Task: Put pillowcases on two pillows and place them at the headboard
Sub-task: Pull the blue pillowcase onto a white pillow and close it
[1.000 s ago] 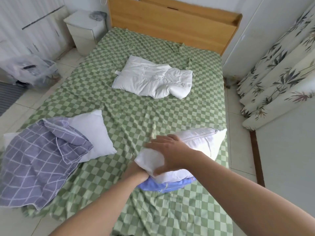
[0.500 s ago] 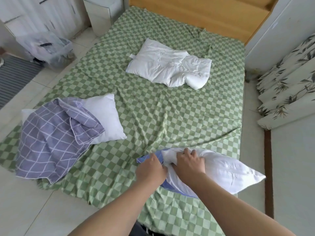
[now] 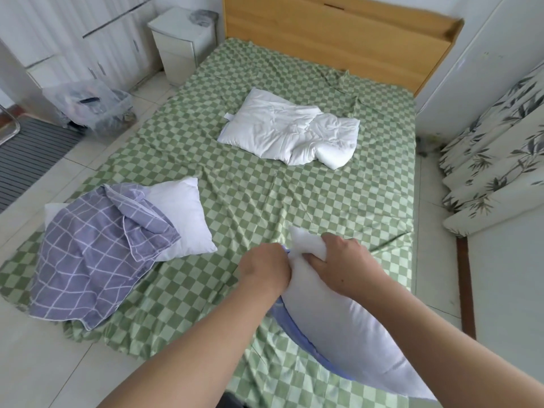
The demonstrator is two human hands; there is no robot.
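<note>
At the foot of the bed, the right hand clenches the upper end of a white pillow, and the left hand pinches the blue pillowcase beneath it. Further up the bed's left edge a second pillow lies under a purple checked pillowcase. A crumpled white quilt lies nearer the wooden headboard.

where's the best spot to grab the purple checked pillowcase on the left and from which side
Take the purple checked pillowcase at its loose folded-back flap, coming from the bed's foot. That raised edge lies free on top of the white pillow, so fingers should slide under it easily.
</note>
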